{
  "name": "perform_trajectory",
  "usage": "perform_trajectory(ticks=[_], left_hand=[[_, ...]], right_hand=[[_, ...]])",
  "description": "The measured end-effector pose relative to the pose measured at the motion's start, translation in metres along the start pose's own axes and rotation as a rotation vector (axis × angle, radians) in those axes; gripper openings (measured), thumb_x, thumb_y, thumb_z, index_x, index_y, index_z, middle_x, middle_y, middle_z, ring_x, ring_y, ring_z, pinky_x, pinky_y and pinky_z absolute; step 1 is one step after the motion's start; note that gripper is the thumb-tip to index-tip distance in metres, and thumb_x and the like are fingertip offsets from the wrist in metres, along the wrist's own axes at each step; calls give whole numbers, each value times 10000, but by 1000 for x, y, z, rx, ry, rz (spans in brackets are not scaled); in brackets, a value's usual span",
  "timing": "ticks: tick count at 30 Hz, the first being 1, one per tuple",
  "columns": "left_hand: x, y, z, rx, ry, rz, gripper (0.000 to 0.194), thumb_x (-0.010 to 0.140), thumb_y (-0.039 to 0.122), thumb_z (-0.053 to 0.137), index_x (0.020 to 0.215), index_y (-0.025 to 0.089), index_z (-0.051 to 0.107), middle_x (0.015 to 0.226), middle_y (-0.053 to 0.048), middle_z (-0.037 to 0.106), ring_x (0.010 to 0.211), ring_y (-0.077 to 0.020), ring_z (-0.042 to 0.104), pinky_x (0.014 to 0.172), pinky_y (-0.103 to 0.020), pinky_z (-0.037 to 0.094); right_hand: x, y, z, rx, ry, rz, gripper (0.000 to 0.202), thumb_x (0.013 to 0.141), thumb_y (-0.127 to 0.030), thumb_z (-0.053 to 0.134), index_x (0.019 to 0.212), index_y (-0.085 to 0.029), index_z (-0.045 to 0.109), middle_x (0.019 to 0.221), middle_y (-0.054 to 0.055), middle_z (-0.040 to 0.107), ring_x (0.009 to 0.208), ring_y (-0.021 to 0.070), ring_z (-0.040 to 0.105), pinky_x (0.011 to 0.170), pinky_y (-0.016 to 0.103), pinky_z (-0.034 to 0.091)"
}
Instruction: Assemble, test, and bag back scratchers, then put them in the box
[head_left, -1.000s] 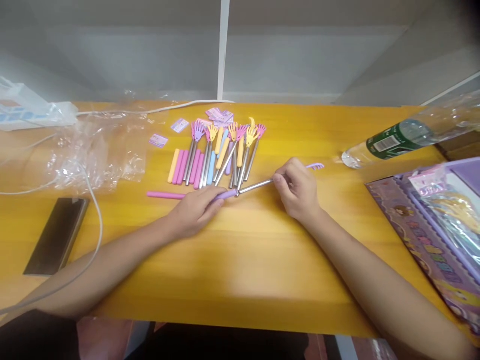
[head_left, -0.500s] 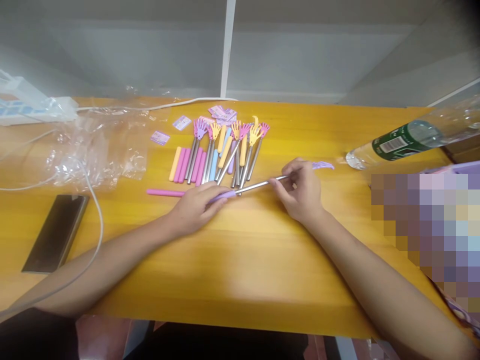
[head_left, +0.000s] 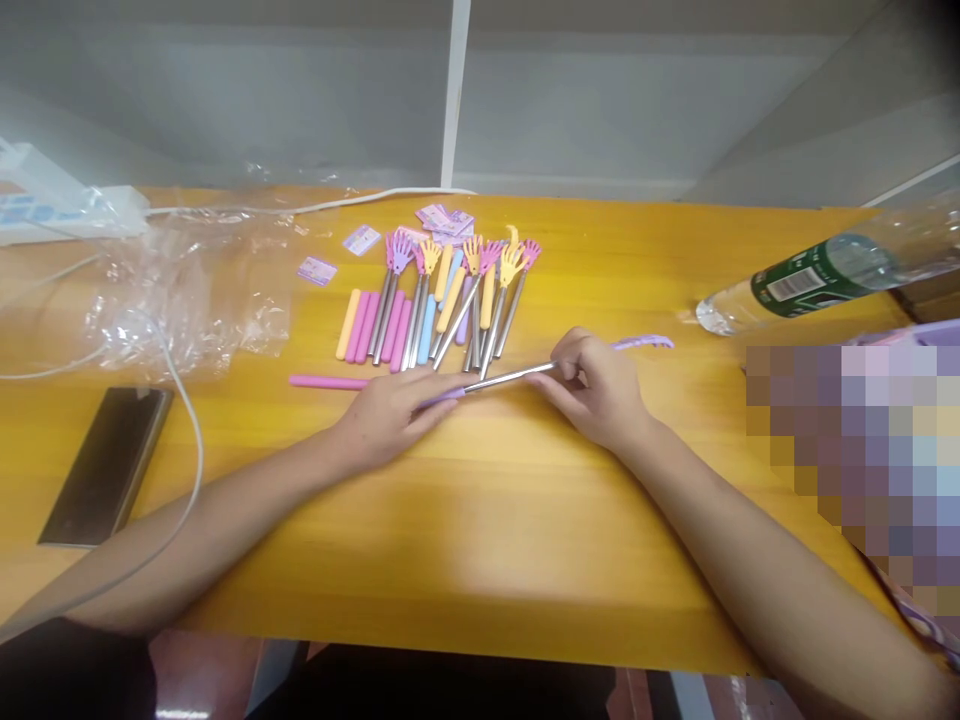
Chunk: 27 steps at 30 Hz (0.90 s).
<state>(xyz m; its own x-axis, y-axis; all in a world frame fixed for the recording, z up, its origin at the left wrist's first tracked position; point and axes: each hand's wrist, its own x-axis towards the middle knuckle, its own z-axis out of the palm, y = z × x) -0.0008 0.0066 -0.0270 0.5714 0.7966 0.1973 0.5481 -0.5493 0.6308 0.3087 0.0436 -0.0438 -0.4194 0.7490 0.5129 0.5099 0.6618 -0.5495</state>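
My left hand (head_left: pixel 390 415) is closed on the purple handle (head_left: pixel 448 397) joined to a metal rod (head_left: pixel 510 379). Farther along the same rod, my right hand (head_left: pixel 596 385) grips it near its purple hand-shaped head (head_left: pixel 643 342), which sticks out on the right. A pink handle (head_left: pixel 328 382) lies just left of my left hand. Behind my hands are several metal rods (head_left: pixel 510 318) with pink, yellow and purple hand-shaped heads. Among them and to their left rest loose pink handles (head_left: pixel 363 327), yellow handles (head_left: pixel 348 325) and blue ones (head_left: pixel 427 328).
Small printed cards (head_left: pixel 361 240) lie at the back. Clear plastic bags (head_left: pixel 195 290), a white cable (head_left: pixel 196 440) and a dark phone (head_left: pixel 106 466) are on the left. A bottle with a green label (head_left: pixel 806 280) lies on the right, beside a blurred-out purple item.
My right hand has shifted slightly down, and the rod between my hands lies at a slightly flatter angle. My left hand keeps its hold on the purple handle.
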Motion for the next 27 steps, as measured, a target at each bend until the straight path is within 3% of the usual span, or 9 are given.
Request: perform_trajectory(ticks=[4,7,8,11,14,16,18,21,27], left_hand=[[0,0,0,-23,15,-21,386,1143,381,501,1470,291,685,1158,-60,805,979,-197,737,857,-321,563],[1,0,-2,-155,99,-111,367,1127,403,539,1402,259,736,1107,-59,821,895,-175,730,834,-303,567],[2,0,-3,-214,132,-149,370,1120,412,554,1395,250,741,1078,-56,823,858,-165,723,812,-290,566],[2,-3,-4,-361,184,-216,396,1104,432,585,1414,231,728,960,-36,807,775,-142,693,730,-253,545],[2,-3,-4,-381,173,-194,386,1093,445,604,1365,213,749,826,-7,762,733,-134,673,698,-238,523],[2,-2,-4,-342,137,-163,355,1095,436,600,1316,216,769,780,8,741,718,-128,666,704,-236,516],[2,0,-4,-302,76,-145,330,1102,419,587,1297,229,775,780,16,743,713,-123,666,711,-234,508],[3,2,-5,-275,1,-127,324,1106,404,579,1322,247,762,811,17,762,715,-119,672,707,-233,496],[1,2,-6,-262,-26,-144,251,1060,333,622,1251,220,739,911,-5,788,742,-120,688,712,-240,496]], right_hand=[[0,-7,1,-22,11,-5,272,1031,-373,688,932,-242,471,911,57,617,717,182,547,616,348,434],[-2,-13,-1,-81,140,24,203,1004,-381,699,1009,-244,550,1158,150,648,858,227,626,621,378,495],[-3,-15,-1,-99,193,21,206,996,-401,699,995,-243,566,1143,159,646,865,237,629,611,386,497],[-5,-20,-1,-78,300,-12,322,1016,-500,635,837,-243,557,852,117,613,791,248,601,632,419,493],[-2,-24,5,310,325,177,445,1048,-593,578,791,-239,493,695,34,489,602,176,473,538,346,410],[2,-26,9,697,285,375,508,1028,-629,621,779,-232,425,656,-24,356,505,117,308,457,272,266],[6,-27,10,936,236,490,605,993,-627,688,718,-216,339,637,-52,230,490,89,193,452,248,167],[9,-28,9,1021,230,553,710,960,-557,758,643,-200,233,617,-61,152,490,70,152,472,254,130],[10,-26,5,1135,139,626,679,948,-482,775,636,-198,242,608,-62,160,482,66,148,473,263,96]])
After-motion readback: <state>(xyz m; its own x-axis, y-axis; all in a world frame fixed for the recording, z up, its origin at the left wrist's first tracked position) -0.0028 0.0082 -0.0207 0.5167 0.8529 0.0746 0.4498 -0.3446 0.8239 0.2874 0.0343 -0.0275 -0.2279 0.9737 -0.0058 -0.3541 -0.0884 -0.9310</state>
